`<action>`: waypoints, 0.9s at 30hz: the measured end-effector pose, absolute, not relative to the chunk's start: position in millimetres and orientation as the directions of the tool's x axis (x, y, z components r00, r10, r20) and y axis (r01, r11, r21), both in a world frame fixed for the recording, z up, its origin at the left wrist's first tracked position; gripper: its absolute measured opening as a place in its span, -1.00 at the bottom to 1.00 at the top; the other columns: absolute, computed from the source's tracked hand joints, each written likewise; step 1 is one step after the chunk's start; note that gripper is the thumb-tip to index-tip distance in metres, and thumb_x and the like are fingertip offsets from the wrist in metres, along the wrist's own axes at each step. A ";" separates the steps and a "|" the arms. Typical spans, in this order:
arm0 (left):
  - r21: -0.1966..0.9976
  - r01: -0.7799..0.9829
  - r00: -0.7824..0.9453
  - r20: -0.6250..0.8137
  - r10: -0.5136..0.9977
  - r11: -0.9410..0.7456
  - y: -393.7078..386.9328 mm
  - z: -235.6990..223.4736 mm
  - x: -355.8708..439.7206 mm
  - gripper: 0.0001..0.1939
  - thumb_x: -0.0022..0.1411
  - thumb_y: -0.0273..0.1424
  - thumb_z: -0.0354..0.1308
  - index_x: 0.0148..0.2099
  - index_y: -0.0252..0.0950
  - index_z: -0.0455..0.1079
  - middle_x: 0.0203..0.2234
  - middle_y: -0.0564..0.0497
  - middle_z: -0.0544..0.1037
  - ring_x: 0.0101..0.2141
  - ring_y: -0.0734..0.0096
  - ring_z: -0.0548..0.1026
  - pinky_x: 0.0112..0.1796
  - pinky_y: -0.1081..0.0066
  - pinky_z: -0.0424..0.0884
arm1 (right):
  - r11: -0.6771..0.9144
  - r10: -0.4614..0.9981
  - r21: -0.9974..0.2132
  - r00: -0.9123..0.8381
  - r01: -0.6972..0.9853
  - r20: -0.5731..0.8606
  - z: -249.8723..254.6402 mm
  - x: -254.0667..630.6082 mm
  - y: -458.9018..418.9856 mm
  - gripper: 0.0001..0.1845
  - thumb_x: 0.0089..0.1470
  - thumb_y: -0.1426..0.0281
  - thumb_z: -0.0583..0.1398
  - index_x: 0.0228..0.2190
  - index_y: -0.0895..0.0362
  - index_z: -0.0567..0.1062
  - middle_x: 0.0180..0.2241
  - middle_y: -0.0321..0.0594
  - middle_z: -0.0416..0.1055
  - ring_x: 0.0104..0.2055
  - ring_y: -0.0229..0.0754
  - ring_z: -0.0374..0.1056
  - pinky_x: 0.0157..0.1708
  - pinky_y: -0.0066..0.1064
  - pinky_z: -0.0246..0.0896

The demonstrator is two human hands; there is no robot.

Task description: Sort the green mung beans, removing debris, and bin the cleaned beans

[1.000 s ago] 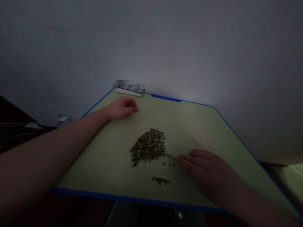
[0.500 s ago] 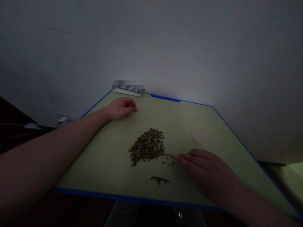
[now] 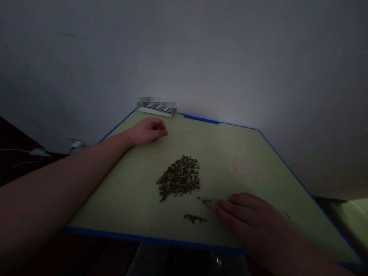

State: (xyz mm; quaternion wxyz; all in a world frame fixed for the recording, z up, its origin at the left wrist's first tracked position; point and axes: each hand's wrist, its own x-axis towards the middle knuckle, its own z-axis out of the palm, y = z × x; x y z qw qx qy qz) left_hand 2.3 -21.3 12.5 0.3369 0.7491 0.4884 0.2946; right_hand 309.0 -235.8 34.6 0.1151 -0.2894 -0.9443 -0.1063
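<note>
My right hand [image 3: 247, 218] is closed on a thin pointed tool [image 3: 209, 203], whose tip sticks out to the left of the fingers. Its exact kind is too dim to tell. A few small dark grains lie at that tip. Left of it spreads a pile of small dark green beans or seeds [image 3: 179, 176]. Below the pile lies a short row of similar grains [image 3: 194, 219]. My left hand [image 3: 148, 131] rests on the far left of the table with its fingers loosely curled in, and nothing shows in it.
A patch of pale grains [image 3: 247, 169] lies on the right of the light table [image 3: 129, 199], which has a blue edge. At the back left stands a white object [image 3: 156, 111], partly blurred out. Behind is a grey wall [image 3: 201, 57]; white cables [image 3: 37, 152] hang at left.
My right hand has moved a little toward me with the tool. Loose grains beside the pile have shifted nearer the short row. My left hand stays where it was.
</note>
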 end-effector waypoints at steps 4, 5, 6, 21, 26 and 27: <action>0.782 0.535 0.360 0.130 0.924 -0.319 -21.9 12.9 1.7 -0.80 0.04 -0.26 0.22 -0.42 -0.29 0.36 -0.67 0.14 0.30 -0.59 0.54 0.24 -0.53 0.48 0.14 | 0.806 0.533 0.125 -0.802 0.578 0.272 31.1 295.8 -236.1 -0.60 0.04 0.65 0.10 -0.11 0.23 0.55 -0.27 -0.11 0.61 -0.32 -0.13 0.40 -0.30 -0.31 0.38; 0.781 0.534 0.364 0.134 0.922 -0.324 -21.7 12.6 1.3 -0.79 0.04 -0.25 0.22 -0.42 -0.29 0.36 -0.67 0.14 0.29 -0.59 0.54 0.23 -0.54 0.48 0.14 | 0.802 0.536 0.125 -0.797 0.584 0.279 29.5 291.9 -235.9 -0.60 0.03 0.65 0.11 -0.11 0.24 0.55 -0.27 -0.10 0.61 -0.32 -0.14 0.40 -0.31 -0.31 0.38; 0.780 0.532 0.367 0.139 0.920 -0.330 -21.4 12.0 0.8 -0.79 0.04 -0.24 0.22 -0.42 -0.29 0.36 -0.67 0.15 0.29 -0.59 0.54 0.23 -0.54 0.49 0.13 | 0.795 0.542 0.127 -0.789 0.593 0.290 27.8 288.1 -235.9 -0.61 0.02 0.65 0.12 -0.12 0.24 0.56 -0.26 -0.09 0.62 -0.33 -0.14 0.40 -0.32 -0.32 0.38; 0.791 0.524 0.368 0.126 0.921 -0.317 -20.9 11.1 0.8 -0.78 0.05 -0.23 0.23 -0.41 -0.29 0.37 -0.67 0.14 0.31 -0.61 0.55 0.23 -0.56 0.49 0.14 | 0.644 0.668 0.224 -0.680 0.732 0.301 25.2 314.4 -231.0 -0.52 -0.05 0.74 0.06 -0.14 0.22 0.56 -0.28 -0.14 0.62 -0.30 -0.14 0.49 -0.29 -0.34 0.48; 0.796 0.521 0.365 0.119 0.923 -0.309 -19.5 9.4 -0.1 -0.79 0.04 -0.24 0.24 -0.41 -0.29 0.38 -0.67 0.14 0.32 -0.61 0.55 0.23 -0.56 0.48 0.13 | 0.673 0.641 0.188 -0.691 0.716 0.334 25.8 307.4 -232.2 -0.54 -0.05 0.73 0.05 -0.16 0.28 0.57 -0.30 -0.12 0.63 -0.32 -0.12 0.49 -0.32 -0.34 0.48; 0.798 0.520 0.365 0.116 0.924 -0.306 -19.3 9.3 -0.2 -0.78 0.03 -0.24 0.24 -0.41 -0.29 0.38 -0.67 0.14 0.32 -0.62 0.55 0.23 -0.56 0.48 0.13 | 0.681 0.630 0.183 -0.694 0.710 0.349 25.7 305.5 -232.9 -0.54 -0.05 0.73 0.05 -0.16 0.29 0.57 -0.30 -0.12 0.63 -0.33 -0.11 0.48 -0.32 -0.33 0.47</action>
